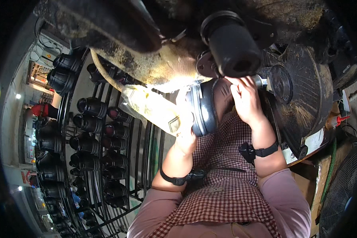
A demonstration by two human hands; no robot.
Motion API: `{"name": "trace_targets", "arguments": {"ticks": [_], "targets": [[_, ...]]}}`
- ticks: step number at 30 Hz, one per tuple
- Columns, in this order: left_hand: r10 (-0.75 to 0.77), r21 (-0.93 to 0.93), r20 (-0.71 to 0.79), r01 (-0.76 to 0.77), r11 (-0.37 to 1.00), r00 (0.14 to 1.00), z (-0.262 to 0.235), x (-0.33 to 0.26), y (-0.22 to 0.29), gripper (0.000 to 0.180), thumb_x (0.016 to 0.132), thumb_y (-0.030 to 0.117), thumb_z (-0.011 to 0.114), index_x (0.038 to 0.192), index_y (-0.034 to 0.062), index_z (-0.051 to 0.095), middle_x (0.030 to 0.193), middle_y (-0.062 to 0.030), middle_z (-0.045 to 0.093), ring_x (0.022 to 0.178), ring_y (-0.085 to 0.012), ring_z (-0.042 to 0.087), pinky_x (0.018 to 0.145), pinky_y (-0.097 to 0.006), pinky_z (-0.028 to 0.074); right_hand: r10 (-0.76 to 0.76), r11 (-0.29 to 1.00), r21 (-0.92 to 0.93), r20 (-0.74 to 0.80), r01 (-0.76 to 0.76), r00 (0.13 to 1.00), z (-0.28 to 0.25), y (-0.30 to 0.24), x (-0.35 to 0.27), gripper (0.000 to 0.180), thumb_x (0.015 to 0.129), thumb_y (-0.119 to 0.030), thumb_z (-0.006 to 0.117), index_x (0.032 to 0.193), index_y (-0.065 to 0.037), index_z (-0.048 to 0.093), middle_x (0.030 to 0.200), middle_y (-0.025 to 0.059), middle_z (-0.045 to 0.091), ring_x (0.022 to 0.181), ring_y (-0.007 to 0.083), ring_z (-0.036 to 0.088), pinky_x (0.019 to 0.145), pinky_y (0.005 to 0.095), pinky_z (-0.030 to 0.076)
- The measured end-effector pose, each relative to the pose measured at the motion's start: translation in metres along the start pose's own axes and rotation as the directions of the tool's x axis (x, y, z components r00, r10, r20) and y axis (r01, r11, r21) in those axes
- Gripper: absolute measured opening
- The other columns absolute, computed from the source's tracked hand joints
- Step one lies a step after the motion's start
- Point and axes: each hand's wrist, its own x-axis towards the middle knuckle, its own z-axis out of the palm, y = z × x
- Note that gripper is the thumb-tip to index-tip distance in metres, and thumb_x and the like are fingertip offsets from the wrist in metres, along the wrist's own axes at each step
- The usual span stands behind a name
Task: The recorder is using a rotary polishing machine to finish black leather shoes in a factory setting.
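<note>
The left hand is washed out by glare, so its fingers cannot be told apart. The black boot it presses hides its palm. The right hand's fingertips vanish behind a black cylinder. The boots on the rack blur toward the left rim. A fan is cut off at the right edge.

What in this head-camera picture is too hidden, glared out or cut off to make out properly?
- Left hand: bright glare washes out its fingers, so its grip on the black shoe is unclear.
- Shoe front: hidden behind the right hand and the black cylinder.
- Machine wheel: its upper part is lost in shadow.
- Rack of boots: the far rows are too small and bent by the lens.
- Fan: cut off by the right edge.
</note>
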Motion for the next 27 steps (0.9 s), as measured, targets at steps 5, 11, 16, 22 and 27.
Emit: {"name": "trace_targets", "arguments": {"ticks": [5, 11, 16, 22, 27], "targets": [[-0.070, -0.123, -0.203, 0.045, 0.991, 0.977, 0.020, 0.019, 0.008, 0.048, 0.107, 0.035, 0.039, 0.144, 0.0056, 0.043, 0.136, -0.0095, 0.054, 0.125, -0.0222, 0.052, 0.109, -0.038, 0.040, -0.095, 0.980, -0.174, 0.006, 0.095, 0.995, -0.005, -0.002, 0.004, 0.022, 0.090, -0.008, 0.059, 0.110, -0.007, 0.069, 0.102, 0.0133, 0.070, 0.099, 0.0330, 0.063, 0.100, 0.0455, 0.046], [-0.154, -0.269, -0.238, 0.087, 0.959, 0.959, 0.019, 0.031, 0.002, 0.042, 0.107, 0.031, 0.041, 0.123, -0.0031, 0.058, 0.111, -0.0093, 0.066, 0.099, -0.0151, 0.062, 0.092, -0.031, 0.051, 0.093, 0.992, -0.103, 0.147, -0.079, 0.985, -0.020, -0.016, -0.010, 0.010, 0.086, -0.008, 0.060, 0.092, -0.001, 0.063, 0.091, 0.0177, 0.069, 0.089, 0.0380, 0.064, 0.081, 0.0459, 0.052], [-0.136, -0.160, -0.470, 0.067, 0.985, 0.872, 0.033, 0.042, 0.024, 0.039, 0.105, 0.029, 0.044, 0.124, -0.0027, 0.055, 0.118, -0.0162, 0.065, 0.104, -0.0164, 0.062, 0.092, -0.029, 0.051, 0.201, 0.976, -0.135, 0.229, -0.173, 0.953, -0.046, -0.053, -0.032, 0.008, 0.084, -0.010, 0.062, 0.090, -0.005, 0.061, 0.082, 0.0175, 0.067, 0.080, 0.0382, 0.067, 0.071, 0.0479, 0.051], [-0.111, -0.221, -0.274, 0.050, 0.974, 0.955, 0.012, 0.021, 0.027, 0.049, 0.097, 0.027, 0.054, 0.135, -0.0016, 0.043, 0.127, -0.0162, 0.058, 0.116, -0.0197, 0.055, 0.100, -0.031, 0.044, 0.130, 0.968, -0.245, 0.287, -0.059, 0.949, -0.076, -0.089, -0.050, 0.047, 0.084, -0.013, 0.065, 0.131, -0.012, 0.060, 0.103, 0.0149, 0.066, 0.093, 0.0362, 0.064, 0.081, 0.0494, 0.048], [-0.102, -0.240, -0.174, 0.058, 0.969, 0.980, -0.009, 0.021, 0.024, 0.066, 0.090, 0.026, 0.062, 0.144, -0.0006, 0.034, 0.135, -0.0161, 0.052, 0.125, -0.0224, 0.050, 0.106, -0.032, 0.039, 0.111, 0.992, -0.088, 0.329, -0.086, 0.938, -0.075, -0.091, -0.042, 0.050, 0.087, -0.013, 0.064, 0.136, -0.012, 0.057, 0.103, 0.0149, 0.066, 0.093, 0.0353, 0.063, 0.081, 0.0494, 0.049]]}}
